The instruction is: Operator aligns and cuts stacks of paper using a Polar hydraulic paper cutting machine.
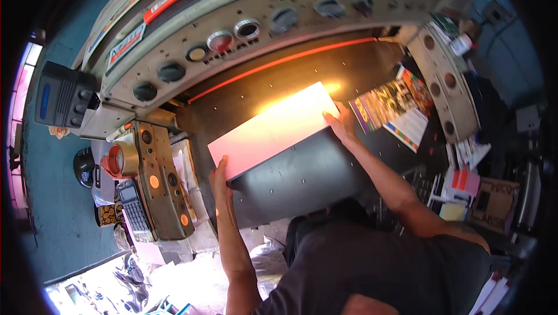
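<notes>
A long pinkish-white stack of paper lies at a slant on the dark metal bed of a large machine that looks like a paper cutter. My left hand grips its near left end, fingers along the short edge. At the right end, my right hand holds the stack with the thumb on top; the fingers beneath are partly hidden. Bright warm light falls across the far edge of the paper. Beyond it, a red line runs under the machine's front panel.
Printed colour leaflets lie right of the paper. Knobs and a red button line the panel, with a red marker above. At left are a tape roll, a calculator and a grey control box.
</notes>
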The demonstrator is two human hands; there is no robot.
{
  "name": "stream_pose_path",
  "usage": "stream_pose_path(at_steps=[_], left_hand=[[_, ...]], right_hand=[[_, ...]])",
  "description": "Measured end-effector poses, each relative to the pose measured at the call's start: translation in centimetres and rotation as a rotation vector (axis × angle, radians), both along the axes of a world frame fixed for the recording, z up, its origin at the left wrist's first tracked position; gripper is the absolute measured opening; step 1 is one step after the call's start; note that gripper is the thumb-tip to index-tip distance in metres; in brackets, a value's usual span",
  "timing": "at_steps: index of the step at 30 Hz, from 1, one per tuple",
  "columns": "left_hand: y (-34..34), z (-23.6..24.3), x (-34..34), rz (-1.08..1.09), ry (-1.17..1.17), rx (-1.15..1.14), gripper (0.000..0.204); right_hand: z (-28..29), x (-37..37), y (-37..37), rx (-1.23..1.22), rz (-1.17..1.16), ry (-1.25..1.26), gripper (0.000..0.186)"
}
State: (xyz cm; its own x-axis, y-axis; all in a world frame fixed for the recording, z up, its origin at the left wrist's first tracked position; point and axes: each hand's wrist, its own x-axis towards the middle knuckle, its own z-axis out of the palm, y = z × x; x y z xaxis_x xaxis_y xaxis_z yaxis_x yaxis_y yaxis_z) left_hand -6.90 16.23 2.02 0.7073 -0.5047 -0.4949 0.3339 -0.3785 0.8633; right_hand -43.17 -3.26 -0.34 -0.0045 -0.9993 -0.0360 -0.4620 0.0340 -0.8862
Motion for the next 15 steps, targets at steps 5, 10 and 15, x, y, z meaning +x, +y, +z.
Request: stream_pose_path(at_steps=[5,10,15], left_hand=[[7.8,1.9,-2.9,-0.165,0.379,0.016,0.049],[14.4,0.4,-7.5,-0.005,0.441,-0.298,0.015],[23.5,-0.7,-9.7,0.088,0.457,-0.354,0.018]], right_hand=[[0.1,-3.2,4.1,-0.064,0.113,-0.005,0.050],[0.4,-4.2,9.5,-0.268,-0.160,0.227,0.060],[-1.7,-4.4,27.3,0.166,-0.276,0.190,0.050]])
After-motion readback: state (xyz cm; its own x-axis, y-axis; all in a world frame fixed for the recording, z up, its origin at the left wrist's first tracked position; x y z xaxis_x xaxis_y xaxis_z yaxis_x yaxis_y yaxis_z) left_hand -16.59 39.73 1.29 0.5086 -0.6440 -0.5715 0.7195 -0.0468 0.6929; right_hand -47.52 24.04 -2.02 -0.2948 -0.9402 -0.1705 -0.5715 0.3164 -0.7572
